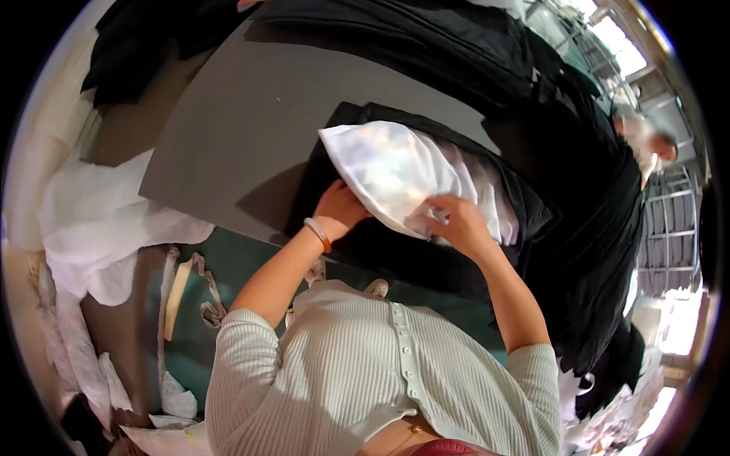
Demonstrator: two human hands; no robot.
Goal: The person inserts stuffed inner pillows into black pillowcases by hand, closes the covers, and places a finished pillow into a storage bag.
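A white cloth (391,171), bulging and smooth at its left end, lies on folded black fabric (350,247) on the grey table. My left hand (342,209), with a bangle on its wrist, reaches under the near left edge of the white cloth; its fingertips are hidden there. At the near edge, further right, my right hand (460,224) has its thumb and fingers curled together on the white cloth. Creased white material (490,194) continues to the right between layers of the black fabric.
The grey table top (236,114) extends to the left and back. Black garments (426,38) are heaped along the far side and hang down at right (585,251). White cloth (114,220) drapes at left. A person (646,144) is at the far right, near metal racks (669,220).
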